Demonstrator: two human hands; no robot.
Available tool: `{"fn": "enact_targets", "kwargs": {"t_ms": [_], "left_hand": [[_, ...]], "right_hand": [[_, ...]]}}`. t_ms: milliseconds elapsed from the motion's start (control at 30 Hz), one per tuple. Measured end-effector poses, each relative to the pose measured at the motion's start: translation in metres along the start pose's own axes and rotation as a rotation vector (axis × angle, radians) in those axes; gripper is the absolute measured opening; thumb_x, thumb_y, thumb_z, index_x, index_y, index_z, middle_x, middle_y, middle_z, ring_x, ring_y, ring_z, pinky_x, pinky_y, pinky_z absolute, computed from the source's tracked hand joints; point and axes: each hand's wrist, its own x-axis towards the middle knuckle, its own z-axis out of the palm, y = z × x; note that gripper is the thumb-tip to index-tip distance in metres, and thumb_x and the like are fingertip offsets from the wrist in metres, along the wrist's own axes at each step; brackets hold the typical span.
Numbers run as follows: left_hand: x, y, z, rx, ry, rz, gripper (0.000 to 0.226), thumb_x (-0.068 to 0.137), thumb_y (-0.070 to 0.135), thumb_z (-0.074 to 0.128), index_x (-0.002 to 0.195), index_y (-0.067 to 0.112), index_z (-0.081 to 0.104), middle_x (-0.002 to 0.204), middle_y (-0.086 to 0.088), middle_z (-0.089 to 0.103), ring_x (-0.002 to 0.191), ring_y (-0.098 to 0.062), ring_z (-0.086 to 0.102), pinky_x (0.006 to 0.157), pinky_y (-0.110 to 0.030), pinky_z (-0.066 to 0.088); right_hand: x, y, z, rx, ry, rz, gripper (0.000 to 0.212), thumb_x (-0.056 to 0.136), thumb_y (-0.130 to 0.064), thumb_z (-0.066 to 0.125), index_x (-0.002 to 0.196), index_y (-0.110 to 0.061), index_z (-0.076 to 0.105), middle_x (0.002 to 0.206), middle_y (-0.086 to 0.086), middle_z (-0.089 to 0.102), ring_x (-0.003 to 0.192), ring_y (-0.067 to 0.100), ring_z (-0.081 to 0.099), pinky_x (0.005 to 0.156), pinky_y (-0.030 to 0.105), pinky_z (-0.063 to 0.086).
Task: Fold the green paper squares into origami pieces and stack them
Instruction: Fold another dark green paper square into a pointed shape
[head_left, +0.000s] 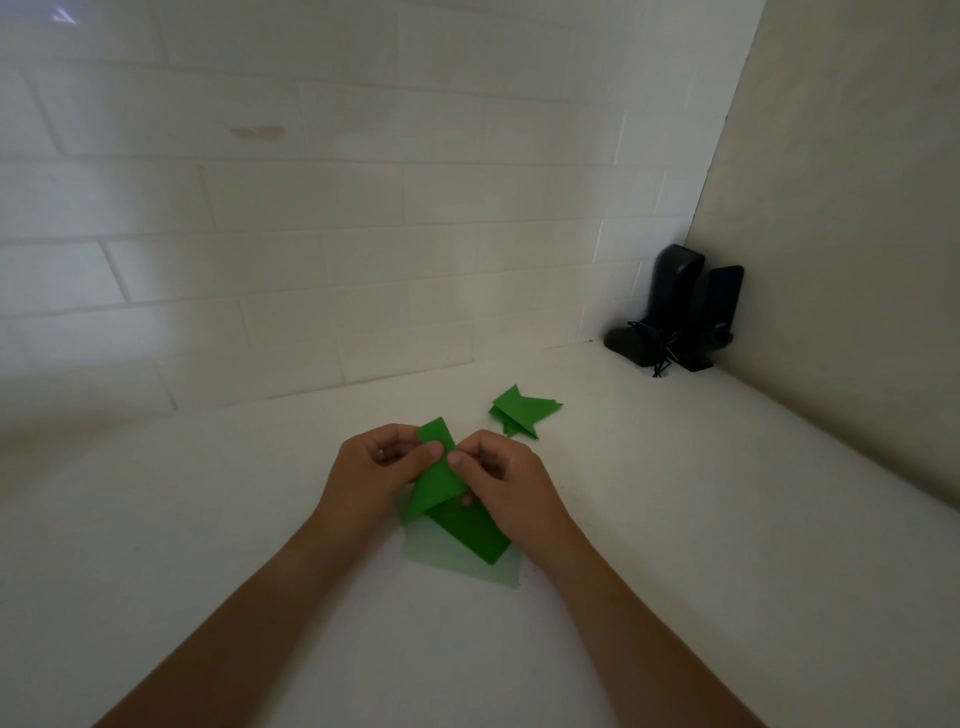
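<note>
- Paper (439, 480): a green sheet, partly folded, held just above the counter (260, 519) at centre. Its upper flap stands up between the two thumbs; a triangular flap hangs toward the lower left.
- Squares (478, 535): dark green unfolded sheets lie flat directly under the held paper, on a paler sheet (457, 564) whose near edge shows.
- Stack (522, 410): folded green pieces lie piled on the counter, beyond the right hand and well apart from it.
- Speakers (680, 312): two black units with a tangled cable stand in the far right corner against the tiled wall (260, 234).
- Left hand (379, 470): fingers curled, thumb and fingers pinching the paper's left edge.
- Right hand (501, 480): fingers curled, thumb tip pressed on the paper's right edge, pinching it.
- Both forearms reach in from the bottom edge, converging on the paper.
</note>
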Motion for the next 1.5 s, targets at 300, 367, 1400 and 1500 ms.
{"fn": "enact_targets", "kwargs": {"t_ms": [300, 367, 1400, 1500], "left_hand": [[-0.0023, 0.0034, 0.0008, -0.045, -0.015, -0.033, 0.009, 0.093, 0.012, 0.073, 0.094, 0.005, 0.079, 0.090, -0.019, 0.077, 0.079, -0.023, 0.073, 0.072, -0.027, 0.059], [-0.0023, 0.0038, 0.0016, -0.043, -0.032, -0.035, 0.008, 0.091, 0.009, 0.074, 0.094, 0.002, 0.078, 0.090, -0.022, 0.077, 0.079, -0.025, 0.073, 0.070, -0.027, 0.060], [-0.0001, -0.0008, 0.0040, 0.056, -0.111, -0.005, 0.021, 0.085, 0.001, 0.079, 0.100, 0.007, 0.067, 0.079, -0.011, 0.074, 0.074, -0.021, 0.073, 0.065, -0.026, 0.059], [0.0002, -0.0013, 0.0030, 0.035, -0.050, 0.000, 0.019, 0.085, 0.003, 0.079, 0.099, 0.008, 0.067, 0.079, -0.011, 0.074, 0.072, -0.020, 0.072, 0.064, -0.027, 0.059]], "right_hand": [[0.0005, 0.0024, 0.0002, 0.003, -0.015, -0.003, 0.013, 0.101, -0.027, 0.067, 0.094, -0.016, 0.071, 0.085, 0.003, 0.075, 0.068, 0.010, 0.067, 0.067, 0.023, 0.054], [0.0011, 0.0030, 0.0012, 0.019, 0.024, -0.026, 0.012, 0.102, -0.027, 0.065, 0.095, -0.019, 0.070, 0.087, -0.001, 0.074, 0.076, 0.010, 0.068, 0.071, 0.024, 0.055], [0.0059, 0.0069, -0.0026, 0.082, 0.115, -0.004, 0.016, 0.101, -0.023, 0.067, 0.090, -0.012, 0.068, 0.074, -0.011, 0.067, 0.069, 0.002, 0.059, 0.066, 0.022, 0.047], [0.0061, 0.0067, -0.0016, 0.066, 0.088, -0.016, 0.011, 0.100, -0.021, 0.068, 0.090, -0.018, 0.069, 0.075, -0.012, 0.067, 0.068, 0.000, 0.059, 0.065, 0.017, 0.047]]}}
